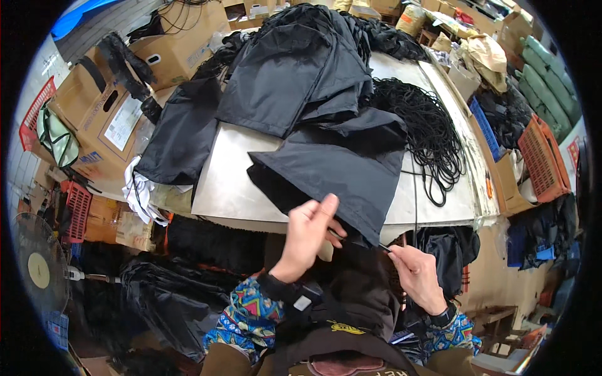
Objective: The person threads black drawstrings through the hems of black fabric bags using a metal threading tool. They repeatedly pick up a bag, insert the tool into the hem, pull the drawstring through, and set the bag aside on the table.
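Observation:
A black fabric bag [351, 169] lies near the table's front edge, its open mouth turned toward me and its lower corner hanging over the edge. My left hand [308, 235] is closed on the hem of that mouth, thumb on top. Just right of the bag's corner, my right hand [417, 276] pinches a thin dark piece, perhaps a cord end or a slim tool; its kind is too small to tell. That piece meets the corner of the bag. Behind lies a pile of similar black bags [282, 81]. To the right sits a heap of black cord [426, 135], one strand running down past the table edge.
The pale table [232, 169] holds the pile. At its left stand cardboard boxes [94, 106], a black cloth piece [179, 135] and white cloth [144, 191]. A fan [39, 269] is at lower left. An orange crate [542, 156] and green rolls [542, 81] stand right.

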`<state>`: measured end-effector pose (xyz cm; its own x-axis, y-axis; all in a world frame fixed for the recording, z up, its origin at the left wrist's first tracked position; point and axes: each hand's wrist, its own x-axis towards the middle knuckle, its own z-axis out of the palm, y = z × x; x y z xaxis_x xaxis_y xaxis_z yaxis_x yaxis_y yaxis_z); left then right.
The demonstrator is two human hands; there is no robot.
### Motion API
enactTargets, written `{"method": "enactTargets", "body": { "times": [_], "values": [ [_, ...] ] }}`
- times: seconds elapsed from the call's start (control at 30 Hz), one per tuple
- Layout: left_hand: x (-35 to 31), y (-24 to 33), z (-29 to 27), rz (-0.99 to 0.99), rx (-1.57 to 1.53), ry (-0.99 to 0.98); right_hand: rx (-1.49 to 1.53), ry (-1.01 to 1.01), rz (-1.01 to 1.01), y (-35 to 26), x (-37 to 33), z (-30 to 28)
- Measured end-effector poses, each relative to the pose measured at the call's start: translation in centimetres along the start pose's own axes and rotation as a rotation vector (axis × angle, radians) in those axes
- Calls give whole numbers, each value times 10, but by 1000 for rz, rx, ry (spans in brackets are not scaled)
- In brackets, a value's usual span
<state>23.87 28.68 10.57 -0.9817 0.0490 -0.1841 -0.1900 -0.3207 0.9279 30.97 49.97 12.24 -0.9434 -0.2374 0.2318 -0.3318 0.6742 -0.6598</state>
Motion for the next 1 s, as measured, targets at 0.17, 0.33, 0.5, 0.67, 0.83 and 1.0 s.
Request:
{"method": "enactTargets", "body": {
  "times": [0.17, 0.33, 0.5, 0.67, 0.83, 1.0],
  "values": [
    [-18, -18, 20, 21, 248, -265, 155, 147, 119, 2, 10, 27],
    [-7, -16, 11, 109, 373, -169, 300, 79, 131, 3, 20, 41],
    [0, -28, 37, 254, 197, -110, 68, 173, 12, 6, 21, 36],
    [8, 2, 42, 942, 1110, -189, 55, 394, 32, 10, 26, -20],
    [11, -14, 38, 1056, 1538, -479, 704, 961, 32, 14, 28, -72],
    [8, -35, 34, 958, 1701, -626, 1018, 1223, 262, 83, -23, -74]
  ]
}}
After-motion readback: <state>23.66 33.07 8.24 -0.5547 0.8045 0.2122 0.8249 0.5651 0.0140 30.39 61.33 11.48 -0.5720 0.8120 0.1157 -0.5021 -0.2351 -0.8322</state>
